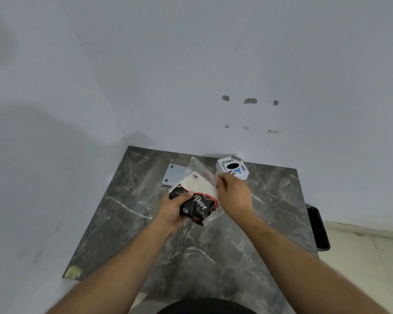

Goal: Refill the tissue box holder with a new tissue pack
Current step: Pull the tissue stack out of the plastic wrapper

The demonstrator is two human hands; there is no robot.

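A black and red "Dove" tissue pack point(196, 201) is held above the dark marble table point(145, 223). My left hand point(171, 209) grips its lower black end. My right hand point(233, 192) pinches the clear plastic wrapper point(196, 168), which stands open at the pack's top with white tissues showing. Behind my right hand the white cube-shaped tissue box holder point(233, 169), covered in stickers, sits upright with its dark oval opening facing up. A flat white plate with two holes point(174, 175), possibly the holder's base, lies on the table left of the holder.
The table stands against a pale wall with several chipped marks. A black bin point(318, 227) sits on the floor past the table's right edge. A patch of tape point(74, 271) marks the table's near left corner.
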